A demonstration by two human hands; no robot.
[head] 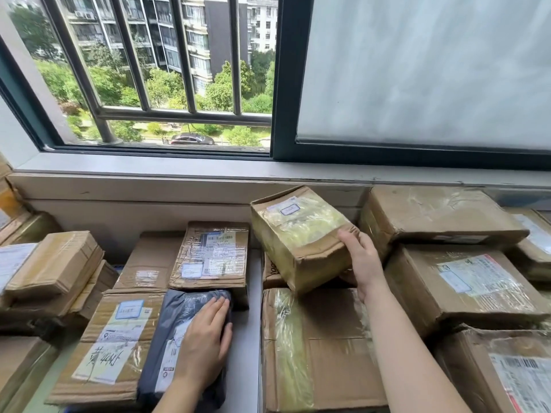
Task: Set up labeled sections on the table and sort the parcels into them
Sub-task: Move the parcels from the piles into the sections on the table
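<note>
Looking down from head height, the right hand (363, 257) grips the near corner of a small taped box (298, 234), thumb on top and fingers curled underneath. The box is tilted and held above the parcels at the tabletop's far edge, below the window sill (179, 168). Under it lies a large flat carton (313, 353) that runs to the near edge. Just right of the hand, a stack of bigger cartons (462, 281) crowds in close.

The left hand (205, 338) lies flat, fingers straight and together, pressing on a grey mailer bag (176, 317). The bag overlaps a flat box with handwriting on its label (113, 338), and its far end touches a barcode-labelled box (211, 251). A bare strip of tabletop (250, 323) separates this group from the large flat carton. More stacked boxes (50, 263) fill the left edge.
</note>
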